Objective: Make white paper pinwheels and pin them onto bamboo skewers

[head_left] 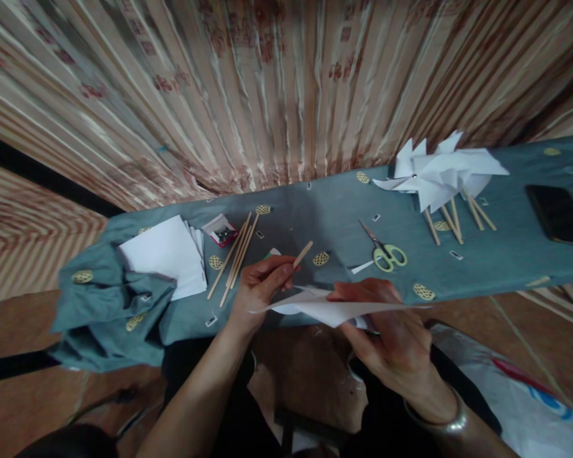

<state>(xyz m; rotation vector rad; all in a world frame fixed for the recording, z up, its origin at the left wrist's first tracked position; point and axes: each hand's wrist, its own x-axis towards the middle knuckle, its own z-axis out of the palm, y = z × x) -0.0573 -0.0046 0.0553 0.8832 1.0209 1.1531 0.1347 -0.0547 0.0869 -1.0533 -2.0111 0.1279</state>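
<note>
In the head view, my left hand [267, 280] pinches a thin wooden stick [304, 253], whose end pokes out past the fingers. My right hand [386, 331] grips a folded white paper pinwheel [329, 310], thumb and fingers closed on its right part. The paper lies between both hands above the cloth's front edge; its join with the stick is hidden. Left of my left hand lie several wooden sticks [239, 261] and a small open box [221, 230] with dark pins inside. Green-handled scissors [386, 254] rest beyond my right hand, beside a paper scrap [361, 267].
A stack of white paper squares [165, 254] sits at the left on the green patterned cloth [286, 216]. Several paper pinwheels on sticks [451, 172] are heaped at the right, near a black phone [561, 214]. A curtain [277, 89] hangs behind; a plastic bag [506, 388] is lower right.
</note>
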